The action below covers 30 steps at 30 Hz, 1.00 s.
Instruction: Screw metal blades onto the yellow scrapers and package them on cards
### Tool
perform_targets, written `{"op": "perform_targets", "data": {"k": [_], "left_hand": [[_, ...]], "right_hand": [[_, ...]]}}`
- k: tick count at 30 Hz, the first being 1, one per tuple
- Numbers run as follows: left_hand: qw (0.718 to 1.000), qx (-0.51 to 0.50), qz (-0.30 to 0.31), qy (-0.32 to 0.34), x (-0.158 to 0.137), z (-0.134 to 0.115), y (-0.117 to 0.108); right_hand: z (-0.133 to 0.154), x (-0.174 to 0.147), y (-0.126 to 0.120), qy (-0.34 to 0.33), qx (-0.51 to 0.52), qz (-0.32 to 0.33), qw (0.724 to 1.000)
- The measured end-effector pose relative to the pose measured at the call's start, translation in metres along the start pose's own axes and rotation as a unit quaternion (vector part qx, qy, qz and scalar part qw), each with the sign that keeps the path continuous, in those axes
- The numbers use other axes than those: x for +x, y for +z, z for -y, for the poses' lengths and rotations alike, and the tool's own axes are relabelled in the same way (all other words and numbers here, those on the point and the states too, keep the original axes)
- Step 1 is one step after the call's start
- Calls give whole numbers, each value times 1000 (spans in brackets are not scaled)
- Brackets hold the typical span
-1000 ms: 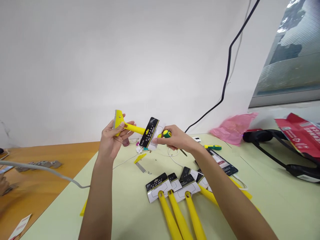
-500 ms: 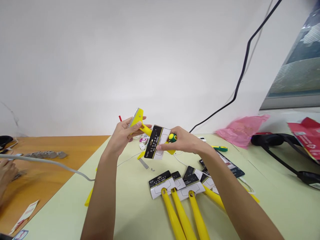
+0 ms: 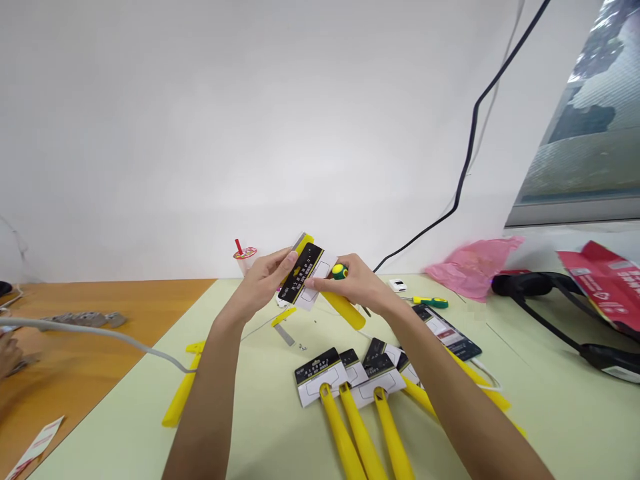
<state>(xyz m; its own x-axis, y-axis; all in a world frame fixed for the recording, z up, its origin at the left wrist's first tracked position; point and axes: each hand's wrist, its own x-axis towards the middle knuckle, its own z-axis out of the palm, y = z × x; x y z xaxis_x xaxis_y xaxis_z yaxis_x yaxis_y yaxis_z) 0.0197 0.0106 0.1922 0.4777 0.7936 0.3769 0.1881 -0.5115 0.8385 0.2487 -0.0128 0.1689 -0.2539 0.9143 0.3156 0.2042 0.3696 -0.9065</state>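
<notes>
My left hand (image 3: 264,281) is closed on the head of a yellow scraper (image 3: 345,311), its thumb at the edge of a black-and-white packaging card (image 3: 303,267). The card lies over the scraper's neck, and the yellow handle slants down to the right behind it. My right hand (image 3: 357,283) pinches the card's white end, thumb in front, and also keeps a green-and-yellow screwdriver (image 3: 340,271) tucked in its grip. Below, several carded scrapers (image 3: 345,427) lie with handles toward me. A loose yellow blade-holder piece (image 3: 284,324) and small screws (image 3: 302,347) rest behind them.
Another yellow scraper (image 3: 181,393) lies by my left forearm, near a grey cable (image 3: 125,341). On the right are a second screwdriver (image 3: 431,302), a dark phone-like item (image 3: 453,333), pink plastic (image 3: 475,267) and black goggles (image 3: 575,320). Another person's hand (image 3: 9,353) is at far left.
The card has slid left along the scraper toward its head, and the handle now shows below my right hand. My left fingers have closed in over the head and card. The view has shifted slightly.
</notes>
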Motion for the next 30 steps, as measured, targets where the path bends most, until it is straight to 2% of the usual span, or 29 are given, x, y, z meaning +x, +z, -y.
{"op": "perform_targets", "data": {"k": [6, 9, 15, 22, 26, 30], "left_hand": [[998, 58, 11, 33, -3, -4, -1], [998, 60, 6, 23, -2, -2, -4], [1000, -22, 14, -3, 1, 9, -12], [997, -14, -71, -10, 6, 8, -2], [994, -11, -105, -10, 6, 4, 4], [998, -20, -57, 14, 4, 4, 2]], "right_hand": [[-2, 1, 4, -1, 12, -33, 999], [-5, 3, 4, -7, 2, -31, 999], [-4, 3, 0, 9, -20, 17, 1000], [3, -4, -8, -12, -62, 96, 993], [6, -5, -10, -68, -85, 80, 991], [9, -5, -10, -116, -113, 7, 987]]}}
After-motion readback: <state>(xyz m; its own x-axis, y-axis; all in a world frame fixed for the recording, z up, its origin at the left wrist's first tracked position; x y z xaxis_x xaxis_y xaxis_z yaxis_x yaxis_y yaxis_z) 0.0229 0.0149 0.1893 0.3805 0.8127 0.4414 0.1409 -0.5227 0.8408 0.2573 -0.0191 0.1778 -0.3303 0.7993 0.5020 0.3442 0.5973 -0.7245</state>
